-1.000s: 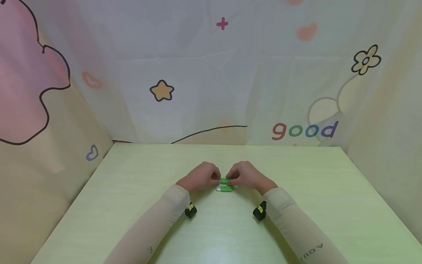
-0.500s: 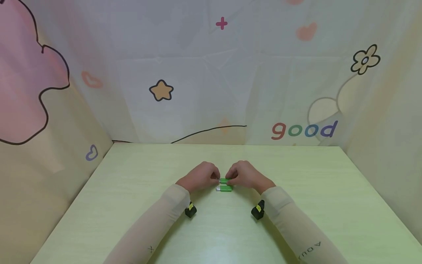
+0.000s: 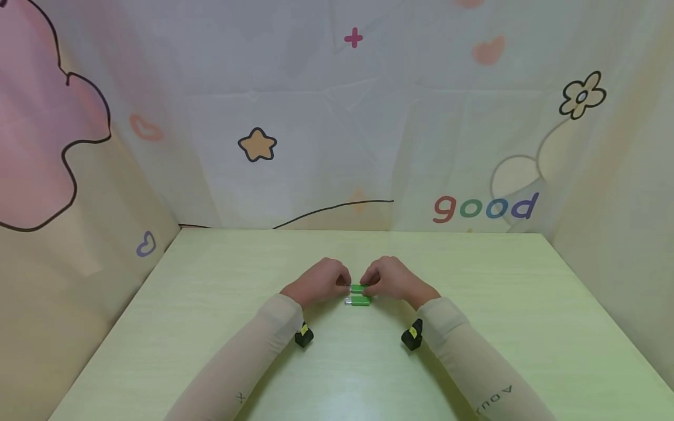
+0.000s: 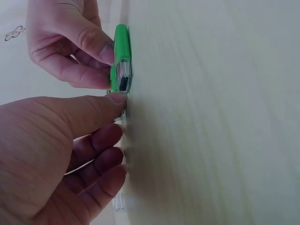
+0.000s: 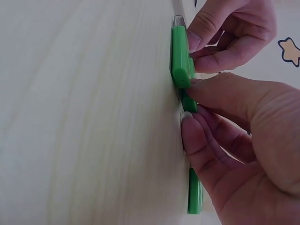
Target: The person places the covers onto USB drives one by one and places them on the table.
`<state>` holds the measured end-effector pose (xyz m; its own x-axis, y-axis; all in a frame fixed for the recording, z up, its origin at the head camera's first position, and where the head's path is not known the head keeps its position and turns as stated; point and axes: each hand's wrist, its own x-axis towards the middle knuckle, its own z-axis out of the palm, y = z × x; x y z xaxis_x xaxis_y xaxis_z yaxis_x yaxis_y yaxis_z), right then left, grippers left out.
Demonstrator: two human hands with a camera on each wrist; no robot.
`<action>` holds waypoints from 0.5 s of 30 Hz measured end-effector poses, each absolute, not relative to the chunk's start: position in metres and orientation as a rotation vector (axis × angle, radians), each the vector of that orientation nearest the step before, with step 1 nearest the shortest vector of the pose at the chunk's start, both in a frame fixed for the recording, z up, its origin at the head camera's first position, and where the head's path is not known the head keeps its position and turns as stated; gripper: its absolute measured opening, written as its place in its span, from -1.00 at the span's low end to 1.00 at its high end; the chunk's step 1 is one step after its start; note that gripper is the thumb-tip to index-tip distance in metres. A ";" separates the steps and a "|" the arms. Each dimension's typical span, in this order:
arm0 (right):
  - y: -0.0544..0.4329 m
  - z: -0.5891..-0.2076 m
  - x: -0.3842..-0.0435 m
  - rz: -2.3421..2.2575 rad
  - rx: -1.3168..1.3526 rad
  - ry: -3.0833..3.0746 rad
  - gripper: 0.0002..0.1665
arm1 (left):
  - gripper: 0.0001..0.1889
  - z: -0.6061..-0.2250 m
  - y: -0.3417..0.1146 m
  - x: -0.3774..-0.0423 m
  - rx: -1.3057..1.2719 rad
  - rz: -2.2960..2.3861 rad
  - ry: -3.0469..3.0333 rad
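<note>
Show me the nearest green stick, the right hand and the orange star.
Nearest green stick [image 3: 359, 301]: head view, green body.
Right hand [image 3: 396, 279]: head view, back of the hand.
Orange star [image 3: 257, 144]: head view, its center.

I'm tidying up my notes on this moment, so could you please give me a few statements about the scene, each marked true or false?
1. The clear end of the nearer green stick points to the person's left. True.
2. The left hand lies flat, well away from the farther green stick. False: its fingers are curled at that stick's left end.
3. The right hand pinches the farther green stick. True.
4. The printed word "good" is left of the orange star in the head view. False: it is to the right.
5. The sleeves are black. False: they are pale.
</note>
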<state>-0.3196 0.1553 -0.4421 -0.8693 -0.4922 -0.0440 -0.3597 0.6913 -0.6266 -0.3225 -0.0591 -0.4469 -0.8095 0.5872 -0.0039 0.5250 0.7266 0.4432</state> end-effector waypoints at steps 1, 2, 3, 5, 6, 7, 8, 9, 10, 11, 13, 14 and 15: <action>0.155 -0.442 -0.319 -0.933 -0.683 2.692 -0.85 | -0.93 -0.446 -0.059 -0.322 0.896 0.653 2.783; 0.155 -0.442 -0.319 -0.935 -0.684 2.690 -0.85 | -0.93 -0.446 -0.059 -0.322 0.891 0.653 2.783; 0.156 -0.442 -0.319 -0.940 -0.679 2.686 -0.85 | -0.93 -0.446 -0.059 -0.321 0.888 0.653 2.784; 0.156 -0.442 -0.319 -0.947 -0.674 2.681 -0.84 | -0.92 -0.445 -0.060 -0.321 0.886 0.656 2.784; 0.156 -0.443 -0.320 -0.948 -0.674 2.681 -0.83 | -0.92 -0.445 -0.060 -0.321 0.889 0.653 2.787; 0.157 -0.443 -0.320 -0.952 -0.663 2.681 -0.83 | -0.92 -0.445 -0.060 -0.321 0.891 0.655 2.788; 0.157 -0.443 -0.320 -0.954 -0.661 2.682 -0.81 | -0.92 -0.446 -0.061 -0.321 0.896 0.653 2.791; 0.158 -0.443 -0.320 -0.957 -0.650 2.688 -0.81 | -0.91 -0.446 -0.061 -0.321 0.898 0.660 2.791; 0.159 -0.442 -0.320 -0.959 -0.642 2.697 -0.80 | -0.91 -0.446 -0.062 -0.321 0.900 0.670 2.790; 0.159 -0.441 -0.320 -0.966 -0.626 2.704 -0.79 | -0.90 -0.446 -0.063 -0.320 0.902 0.680 2.789; 0.161 -0.439 -0.319 -0.967 -0.614 2.728 -0.78 | -0.86 -0.447 -0.065 -0.321 0.897 0.705 2.792; 0.162 -0.438 -0.320 -0.966 -0.624 2.741 -0.78 | -0.84 -0.447 -0.066 -0.321 0.888 0.719 2.794; 0.163 -0.437 -0.320 -0.963 -0.625 2.755 -0.77 | -0.82 -0.447 -0.067 -0.321 0.873 0.734 2.797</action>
<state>-0.3199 0.1633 -0.4369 -0.9005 -0.4347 -0.0101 -0.3337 0.7058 -0.6249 -0.3213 -0.0669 -0.4467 -0.8260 0.5629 0.0282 0.5042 0.7156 0.4835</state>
